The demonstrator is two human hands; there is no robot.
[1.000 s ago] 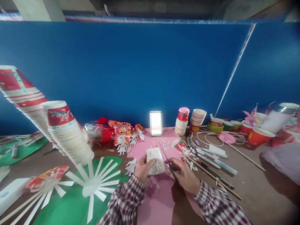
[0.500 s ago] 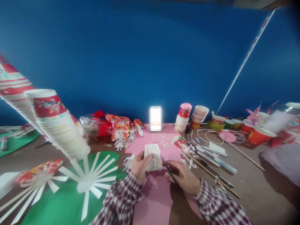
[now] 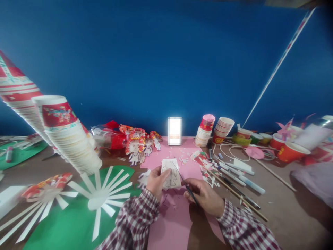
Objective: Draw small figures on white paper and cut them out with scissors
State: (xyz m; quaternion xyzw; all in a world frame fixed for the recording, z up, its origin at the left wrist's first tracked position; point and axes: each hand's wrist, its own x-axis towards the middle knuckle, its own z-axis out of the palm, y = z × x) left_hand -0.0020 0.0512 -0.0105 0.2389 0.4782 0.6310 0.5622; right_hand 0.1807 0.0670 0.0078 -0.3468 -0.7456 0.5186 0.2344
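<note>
In the middle of the head view, my left hand point(image 3: 156, 182) pinches a small white piece of paper point(image 3: 170, 182) with the thumb on top. Dark outlines of a figure are drawn on it. My right hand point(image 3: 204, 196) is closed round the dark handles of a pair of scissors point(image 3: 191, 193). Their slim blades slant up and left across the paper's right side; whether they are parted is too small to tell. Under both hands lies pink paper point(image 3: 169, 222). A white cut-out point(image 3: 144, 178) rests just left of my left hand.
Paper-cup stacks point(image 3: 73, 139) lean at left beside a green sheet point(image 3: 62, 222) with a fringed white cup point(image 3: 99, 199). Behind are coloured paper figures point(image 3: 136, 147) and a glowing blurred rectangle point(image 3: 174, 130). Markers point(image 3: 251, 184), a wooden stick point(image 3: 241, 199) and an orange cup point(image 3: 293, 151) are right.
The whole view has shifted slightly, so things sit a little further right. Both hands keep hold of the paper and the scissors, with hardly any movement between them.
</note>
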